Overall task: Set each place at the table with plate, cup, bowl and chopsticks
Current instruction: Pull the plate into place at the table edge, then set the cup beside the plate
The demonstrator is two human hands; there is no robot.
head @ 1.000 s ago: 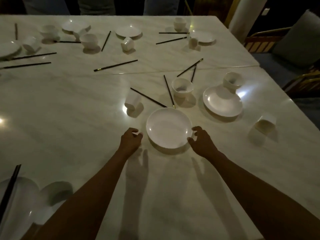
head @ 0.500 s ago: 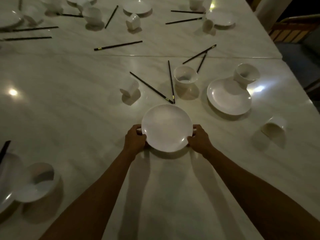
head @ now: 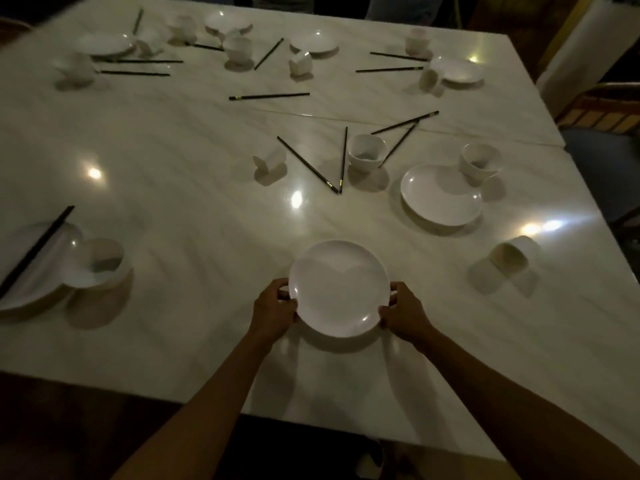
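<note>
Wide marble tabletop (head: 156, 188), scattered with crockery. Near its front edge, white plate (head: 339, 287), pinched at opposite rims: left hand (head: 273, 311) and right hand (head: 403, 311), each grip curled around the rim. Plate-placing step, apparently. Next: setting down, then fetching the bowl (head: 367, 154) and chopsticks (head: 308, 166) beyond.

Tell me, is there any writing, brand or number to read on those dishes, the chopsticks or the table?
None can be read.
The plate held by the left hand and the right hand is plain white.
The other plates, cups and bowls show no marks, though the picture is dim.
The chopsticks carry only pale bands near one end, no letters.
The table shows only marble veining.
</note>
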